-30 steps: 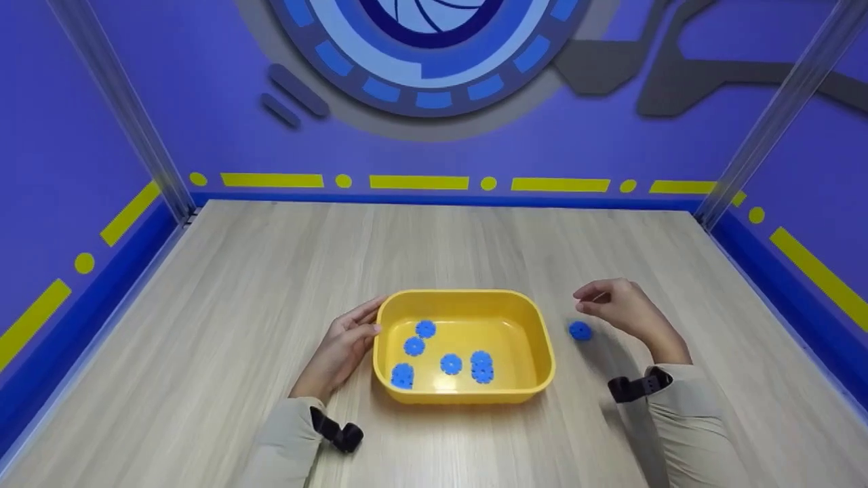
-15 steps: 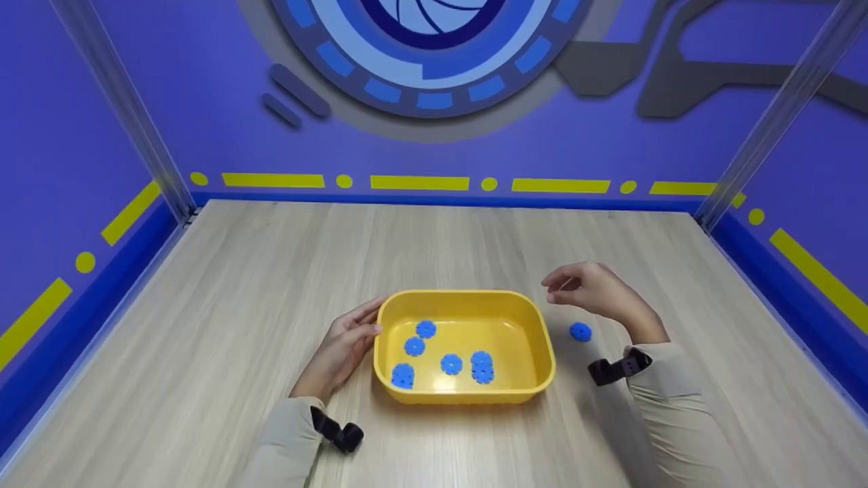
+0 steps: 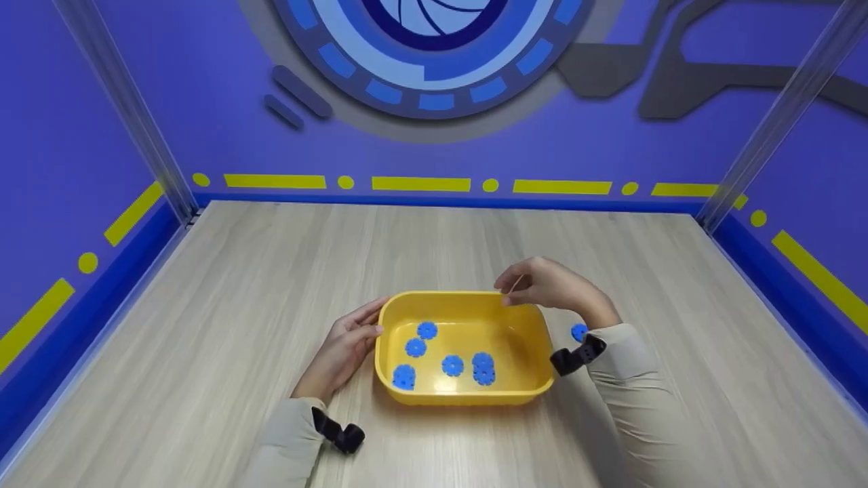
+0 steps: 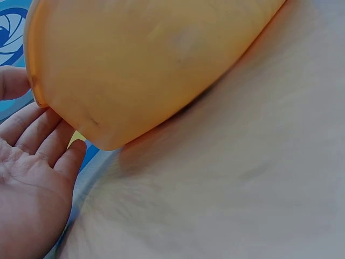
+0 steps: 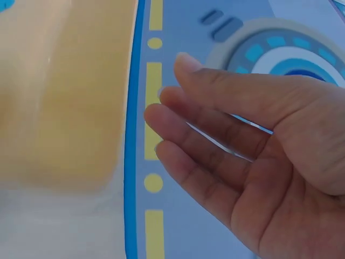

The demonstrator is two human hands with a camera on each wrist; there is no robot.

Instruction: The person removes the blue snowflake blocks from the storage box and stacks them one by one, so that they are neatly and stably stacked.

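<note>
A yellow plastic basin stands on the table, with several blue notched discs lying on its floor. My left hand holds the basin's left end. In the left wrist view its thumb is at the rim and its fingers lie against the outer wall. Over the basin's far right rim hovers my right hand, fingers loosely bent. The right wrist view shows nothing between that hand's thumb and fingers. Right of the basin lies another blue disc, partly covered by the right cuff and wrist camera.
The wooden table extends behind and to both sides of the basin. Blue printed panels enclose it at the back and sides. A black camera is strapped to the right wrist, close to the basin's right rim.
My right hand has moved left from above the disc on the table to over the basin's far right rim. The left hand, the basin and the discs have stayed put.
</note>
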